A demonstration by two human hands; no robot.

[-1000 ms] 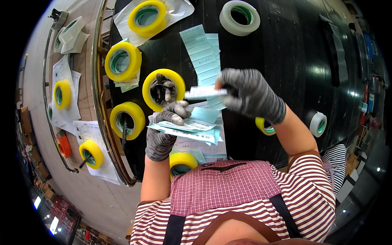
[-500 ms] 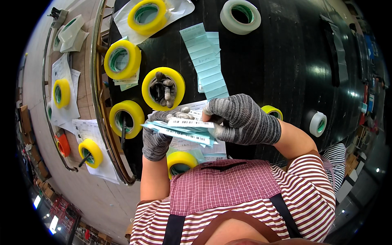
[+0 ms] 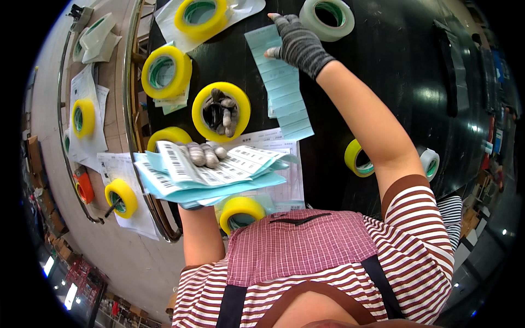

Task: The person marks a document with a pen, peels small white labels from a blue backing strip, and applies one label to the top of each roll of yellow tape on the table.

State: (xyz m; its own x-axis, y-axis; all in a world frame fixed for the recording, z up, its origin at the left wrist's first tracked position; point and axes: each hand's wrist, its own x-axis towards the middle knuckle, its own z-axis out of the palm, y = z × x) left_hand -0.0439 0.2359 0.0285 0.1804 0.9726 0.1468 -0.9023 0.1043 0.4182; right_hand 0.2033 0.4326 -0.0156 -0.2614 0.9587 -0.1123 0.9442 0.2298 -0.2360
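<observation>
My left hand (image 3: 204,156), in a grey knit glove with pale fingertips, grips a fanned stack of barcode label sheets (image 3: 235,167) with white faces and light-blue backs. Its fingers lie over the top of the stack; the thumb and palm are hidden beneath. My right hand (image 3: 298,44), gloved with bare fingertips, reaches far across the black table. Its thumb and fingers are spread over the upper end of a light-blue folded label strip (image 3: 287,104), and I cannot tell whether they touch it. A roll of clear tape (image 3: 350,30) lies just right of that hand.
Yellow tape rolls (image 3: 243,104) stand along the left of the black table (image 3: 377,71), one holding balled-up gloves (image 3: 221,117). Printed papers (image 3: 290,169) lie under the stack. A metal rail (image 3: 130,109) borders the left edge. Another yellow roll (image 3: 354,158) is beneath my right forearm.
My right hand has left the stack and moved up and away to the blue strip, its fingers spreading. My left hand has shifted left with the label sheets, which now fan wider.
</observation>
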